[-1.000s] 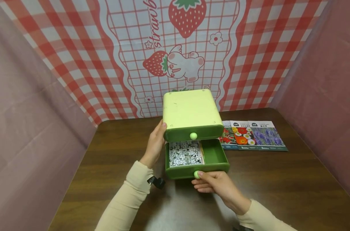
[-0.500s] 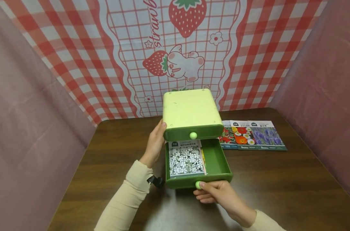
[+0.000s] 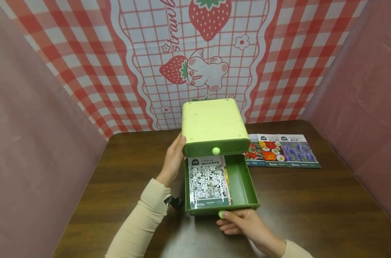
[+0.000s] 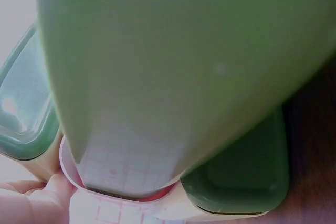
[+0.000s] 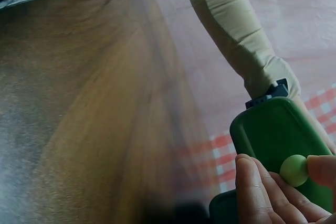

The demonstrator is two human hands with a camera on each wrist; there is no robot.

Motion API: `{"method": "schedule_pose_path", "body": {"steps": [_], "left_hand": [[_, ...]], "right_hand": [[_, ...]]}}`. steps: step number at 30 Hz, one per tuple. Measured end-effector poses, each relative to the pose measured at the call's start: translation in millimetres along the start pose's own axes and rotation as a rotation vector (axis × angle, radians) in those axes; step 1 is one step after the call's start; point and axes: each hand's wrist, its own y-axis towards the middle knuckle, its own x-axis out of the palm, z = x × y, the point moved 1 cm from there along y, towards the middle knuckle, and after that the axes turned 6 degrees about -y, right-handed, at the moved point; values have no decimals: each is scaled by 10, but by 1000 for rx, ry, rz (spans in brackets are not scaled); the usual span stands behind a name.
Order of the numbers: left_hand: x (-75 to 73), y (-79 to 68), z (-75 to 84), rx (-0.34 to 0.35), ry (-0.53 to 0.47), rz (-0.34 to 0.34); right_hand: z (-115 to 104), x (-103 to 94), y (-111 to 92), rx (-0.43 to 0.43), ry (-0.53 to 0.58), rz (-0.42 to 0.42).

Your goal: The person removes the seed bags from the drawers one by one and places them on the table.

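Note:
A small cabinet (image 3: 213,120) with a pale yellow-green top and two dark green drawers stands on the table. Its upper drawer (image 3: 198,148) is closed, while the lower drawer (image 3: 244,186) is pulled far out. Inside that one, on the left, lie seed packets, the top packet (image 3: 208,182) showing white flowers. My right hand (image 3: 244,224) pinches the lower drawer's round light-green knob (image 5: 294,170) between thumb and fingers. On the cabinet's left side rests my left hand (image 3: 173,159), fingers extended and partly hidden.
Right of the cabinet, several seed packets overlap on the wooden table, among them a lavender packet (image 3: 298,150) and a poppy packet (image 3: 273,152). A red checked strawberry cloth (image 3: 144,53) hangs behind, with pink curtains (image 3: 360,89) at the sides.
The lower drawer has slid further out toward me with my right hand on its knob, exposing more of the white-flower packet. My left hand has stayed against the cabinet.

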Motion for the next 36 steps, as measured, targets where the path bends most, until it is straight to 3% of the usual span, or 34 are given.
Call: {"method": "schedule_pose_path", "body": {"steps": [22,36], "left_hand": [[-3,12,-16,5,-2,-6],[7,3,-20,23,6,1]], "right_hand": [[149,20,-9,47,39,-25],[52,-73,-134,-24,-35,-99]]}}
